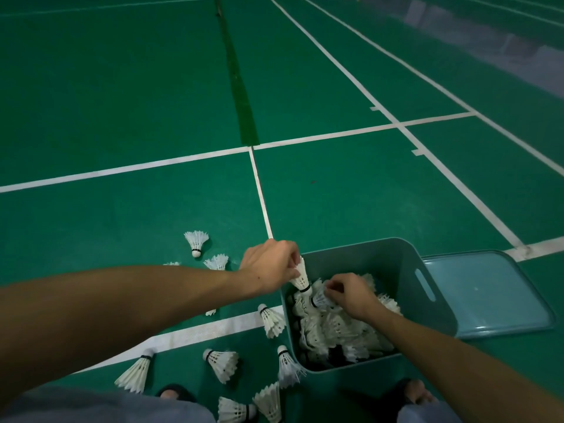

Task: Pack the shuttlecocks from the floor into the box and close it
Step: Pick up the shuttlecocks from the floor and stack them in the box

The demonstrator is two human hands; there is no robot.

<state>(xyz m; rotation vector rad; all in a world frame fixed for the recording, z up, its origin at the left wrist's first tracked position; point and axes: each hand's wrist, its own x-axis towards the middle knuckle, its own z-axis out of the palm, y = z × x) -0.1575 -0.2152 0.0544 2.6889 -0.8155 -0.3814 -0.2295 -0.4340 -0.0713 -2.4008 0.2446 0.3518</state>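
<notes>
Pinched in the left hand [270, 264], one shuttlecock [300, 276] hangs cork-down over the near-left corner of the teal box [396, 264]. Inside it, the right hand [351, 293] closes its fingers on another shuttlecock [320, 299] atop the heaped white pile [341, 331]. More loose shuttlecocks [221, 363] lie on the green floor [122, 87] left of the box; its lid [488, 294] lies flat against the right side.

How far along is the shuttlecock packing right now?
Done: the box already holds a large pile. In hand: the left hand lowers a shuttlecock in, and the right hand grips another inside. Left: several loose shuttlecocks on the floor, and the lid lies beside the box.
</notes>
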